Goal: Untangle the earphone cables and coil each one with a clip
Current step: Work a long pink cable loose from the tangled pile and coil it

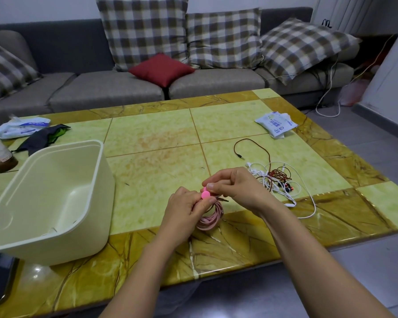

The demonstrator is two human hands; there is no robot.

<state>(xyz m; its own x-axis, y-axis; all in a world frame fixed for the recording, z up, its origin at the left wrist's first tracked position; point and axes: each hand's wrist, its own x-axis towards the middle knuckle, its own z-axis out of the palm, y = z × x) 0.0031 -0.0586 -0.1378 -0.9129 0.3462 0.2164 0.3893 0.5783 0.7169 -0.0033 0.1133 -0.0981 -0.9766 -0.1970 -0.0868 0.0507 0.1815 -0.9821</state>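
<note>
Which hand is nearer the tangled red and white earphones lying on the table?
Right. The right hand sits just left of the tangle, pinching the pink clip; the left hand is farther left, holding the pink coil.

One pink cable coil [210,218], one red cable [248,139], one white cable [255,172], one pink clip [205,194], one cream tub [55,237], four checked cushions [145,31].

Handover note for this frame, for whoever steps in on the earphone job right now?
Left hand grips the pink cable coil. Right hand pinches the pink clip at the coil's top.
Done: pink cable coiled; the clip appears to be going on.
Left: the white and red earphones lie tangled on the table, right of the hands; separate them, then coil and clip each.
A cream bin stands at the left.
</note>
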